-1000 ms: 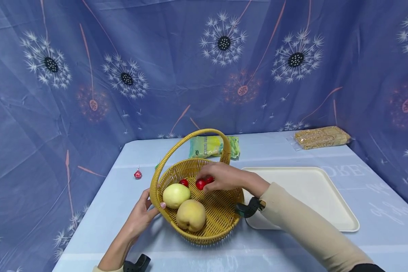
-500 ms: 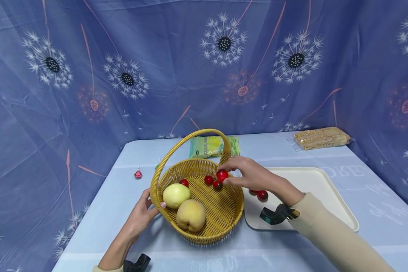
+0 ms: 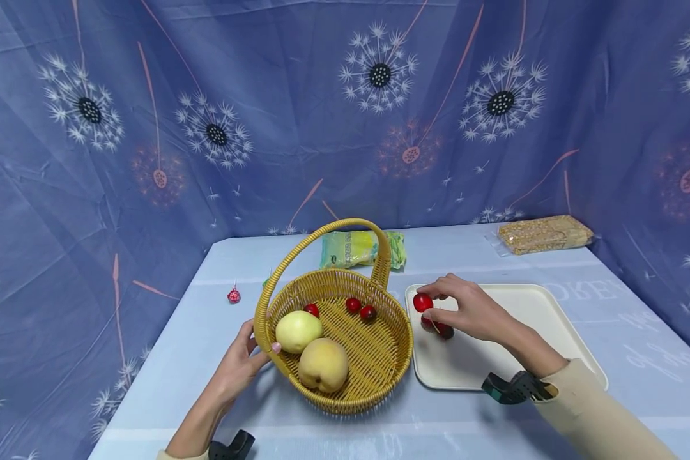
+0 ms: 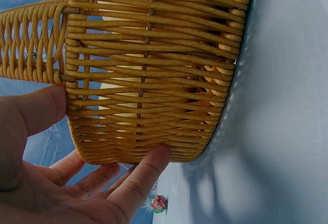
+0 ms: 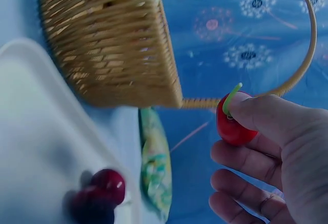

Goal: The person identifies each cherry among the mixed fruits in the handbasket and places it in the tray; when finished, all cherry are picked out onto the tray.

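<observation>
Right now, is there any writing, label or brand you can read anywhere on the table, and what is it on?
None readable.
Tablecloth: large pale letters beside the tray, reversed and too faint.
Green packet: small dark mark, too small.
Clear packet: no print visible.

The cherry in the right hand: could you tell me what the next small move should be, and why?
Probably lower the cherry onto the tray beside the two cherries there and release. The right hand pinches it just above the tray, while the left hand steadies the basket.
</observation>
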Demonstrator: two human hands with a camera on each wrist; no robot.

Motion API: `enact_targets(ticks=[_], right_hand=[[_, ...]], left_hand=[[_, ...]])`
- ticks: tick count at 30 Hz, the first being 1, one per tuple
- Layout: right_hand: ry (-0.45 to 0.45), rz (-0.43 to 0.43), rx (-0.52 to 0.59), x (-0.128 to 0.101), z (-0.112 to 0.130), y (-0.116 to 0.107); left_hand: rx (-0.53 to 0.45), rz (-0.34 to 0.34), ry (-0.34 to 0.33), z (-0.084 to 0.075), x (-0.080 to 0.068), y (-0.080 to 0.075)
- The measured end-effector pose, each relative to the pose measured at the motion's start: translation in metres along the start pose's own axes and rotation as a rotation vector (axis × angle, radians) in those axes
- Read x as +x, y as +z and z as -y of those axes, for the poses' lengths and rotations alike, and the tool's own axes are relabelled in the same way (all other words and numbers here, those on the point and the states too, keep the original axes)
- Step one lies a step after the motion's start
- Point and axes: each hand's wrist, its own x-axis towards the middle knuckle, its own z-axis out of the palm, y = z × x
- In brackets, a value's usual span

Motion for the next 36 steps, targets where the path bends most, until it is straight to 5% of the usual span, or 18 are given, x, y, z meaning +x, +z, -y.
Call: enact_targets(ticks=[10,18,26,36], right_hand=[[0.046,-0.062,-0.051,-0.032,-0.035,0.003],[0.140,-0.025,-0.083,-0.051,-0.057,0.006],[0.218,0.033,-0.095,-0.058,-0.076,0.015],[0.208,0.031,-0.151,-0.058,-0.079,0.019]], left_hand=[[0.000,-0.005,-0.009,0.000,0.001,0.001],[0.009,-0.005,-0.017,-0.001,0.001,0.000],[0.006,0.001,-0.020,-0.001,0.002,0.000],[0.015,0.004,-0.024,-0.001,0.002,0.000]])
